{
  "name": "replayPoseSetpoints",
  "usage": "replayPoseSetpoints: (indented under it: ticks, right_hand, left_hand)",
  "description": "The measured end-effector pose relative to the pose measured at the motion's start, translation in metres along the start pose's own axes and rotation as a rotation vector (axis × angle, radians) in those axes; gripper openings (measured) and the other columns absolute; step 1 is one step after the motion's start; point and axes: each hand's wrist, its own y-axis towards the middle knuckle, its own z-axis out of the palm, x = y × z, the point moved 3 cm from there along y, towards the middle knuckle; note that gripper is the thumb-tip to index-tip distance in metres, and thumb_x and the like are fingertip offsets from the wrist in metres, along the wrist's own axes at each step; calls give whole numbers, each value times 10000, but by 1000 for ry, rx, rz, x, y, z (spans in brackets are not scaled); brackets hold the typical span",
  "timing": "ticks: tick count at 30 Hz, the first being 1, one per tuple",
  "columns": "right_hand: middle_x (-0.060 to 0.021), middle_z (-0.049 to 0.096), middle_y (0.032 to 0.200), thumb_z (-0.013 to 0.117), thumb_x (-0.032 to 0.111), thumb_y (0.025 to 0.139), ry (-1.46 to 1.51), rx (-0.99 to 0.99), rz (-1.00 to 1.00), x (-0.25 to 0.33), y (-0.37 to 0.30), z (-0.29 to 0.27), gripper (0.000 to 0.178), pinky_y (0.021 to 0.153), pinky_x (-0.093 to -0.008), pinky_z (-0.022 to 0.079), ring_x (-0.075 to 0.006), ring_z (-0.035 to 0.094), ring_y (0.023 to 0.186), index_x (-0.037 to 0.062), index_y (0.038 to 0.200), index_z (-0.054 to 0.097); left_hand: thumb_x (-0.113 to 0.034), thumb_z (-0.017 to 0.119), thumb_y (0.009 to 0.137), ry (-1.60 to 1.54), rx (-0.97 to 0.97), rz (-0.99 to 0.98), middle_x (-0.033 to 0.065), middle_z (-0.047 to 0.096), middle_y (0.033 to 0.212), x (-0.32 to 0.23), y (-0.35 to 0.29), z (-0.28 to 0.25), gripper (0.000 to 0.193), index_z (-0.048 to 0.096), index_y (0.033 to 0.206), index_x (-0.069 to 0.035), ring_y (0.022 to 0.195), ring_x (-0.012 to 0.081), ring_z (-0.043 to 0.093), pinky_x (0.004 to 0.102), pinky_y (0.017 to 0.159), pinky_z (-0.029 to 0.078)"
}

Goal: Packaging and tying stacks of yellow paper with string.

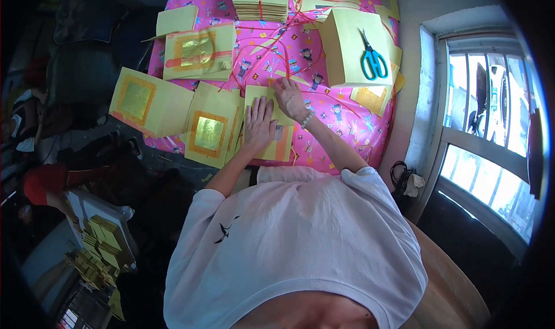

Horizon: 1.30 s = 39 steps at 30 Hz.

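My left hand lies flat, fingers stretched out, on a yellow paper sheet at the table's near edge. Beside it, my right hand has its fingers bent and drawn together at the far edge of that sheet; a beaded bracelet circles the wrist. An orange-tinted patch shows on the paper's lower part, below the left hand. Just left lie yellow papers with gold foil squares, one of them a wider sheet. What the right fingertips pinch is partly hidden.
A pink patterned cloth covers the table. Teal-handled scissors rest on a yellow paper stack at right. A bundle tied with red string stands at the back, loose red strings around it. At left, a person in red is near more yellow papers.
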Motion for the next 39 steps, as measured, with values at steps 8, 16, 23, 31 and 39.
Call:
replayPoseSetpoints:
  ticks: [8,16,23,31,39]
  right_hand:
    - [-108,513,839,651,104,769,175,-11,45,20,-82,-10,155,677,-364,477,-279,547,812,67,866,537]
    - [-102,493,799,660,93,765,125,-131,94,14,-104,14,147,681,-370,445,-288,489,779,57,833,534]
    - [-97,497,808,658,135,781,107,-117,113,11,-105,17,154,708,-361,455,-286,502,801,64,827,529]
    - [-101,503,830,644,130,793,134,-86,117,12,-106,14,143,714,-368,457,-289,506,817,63,839,526]
    - [-97,519,854,655,159,786,107,-99,88,10,-107,15,194,722,-361,466,-284,521,841,57,886,524]
  left_hand:
    - [-302,499,900,21,30,-8,188,201,1509,-1,0,2,669,231,1458,-50,1406,359,159,523,1118,134]
    - [-313,496,905,53,56,-16,184,174,1519,1,0,8,685,198,1469,-63,1408,374,135,533,1118,120]
    - [-344,463,923,75,129,-15,178,116,1535,5,2,8,701,139,1483,-74,1420,354,90,525,1124,92]
    - [-386,493,910,67,138,-19,189,95,1536,7,0,12,749,124,1486,-80,1423,360,59,530,1125,69]
    - [-428,491,898,60,74,-15,228,64,1529,12,0,10,776,108,1494,-110,1422,379,38,565,1112,45]
